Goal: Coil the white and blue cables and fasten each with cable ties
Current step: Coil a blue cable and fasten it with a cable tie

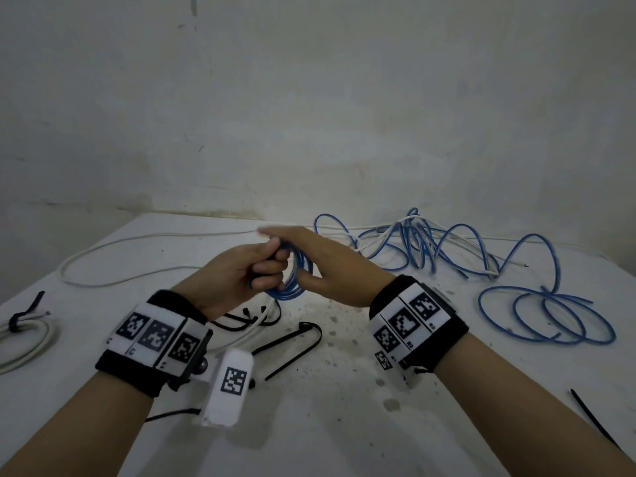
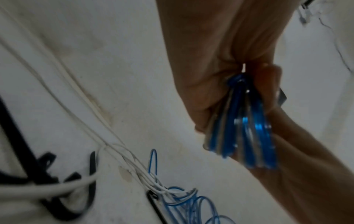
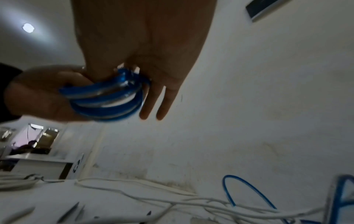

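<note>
My left hand (image 1: 241,270) (image 2: 206,78) grips a small coil of blue cable (image 1: 292,290) (image 2: 247,128) (image 3: 107,98) above the white table (image 1: 344,390). My right hand (image 1: 323,259) (image 3: 153,45) lies against the coil with straight fingers pointing left and the thumb under the loops. The rest of the blue cable (image 1: 537,242) runs off to the right in loose tangled loops. A long white cable (image 1: 113,246) (image 3: 153,197) lies along the far edge and mixes with the blue tangle. Black cable ties (image 1: 292,342) lie below my hands.
A tied white coil (image 1: 24,332) sits at the left edge. Another white coil with black ties (image 1: 254,321) lies under my left hand. Loose blue loops (image 1: 547,318) lie at the right, and a single black tie (image 1: 592,418) lies near the front right. A wall stands behind the table.
</note>
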